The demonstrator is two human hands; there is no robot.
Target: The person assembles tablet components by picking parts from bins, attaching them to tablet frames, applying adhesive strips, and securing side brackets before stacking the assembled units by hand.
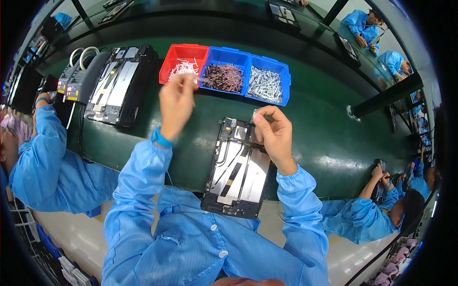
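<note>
An opened tablet (255, 176) with its inner parts bare lies in front of me, its near end reaching past the table edge. My right hand (275, 136) is over its far right corner, thumb and fingertips pinched on a small light-grey piece (254, 113). Farther left, my left hand (176, 107) is raised by the near wall of a red bin (168, 62), fingers pinched and slightly blurred; I cannot make out what they hold. White slips fill the red bin. A blue bin (229, 51) beside it has brownish-pink pieces, and another blue bin (285, 86) has silvery ones.
Stacked opened tablets (112, 88) stand at the left, beside a grey device (86, 71) with pale hoses. A dark post (389, 97) rises on the right. Co-workers in blue sit at left (43, 162) and right (362, 214); others work beyond the far rail.
</note>
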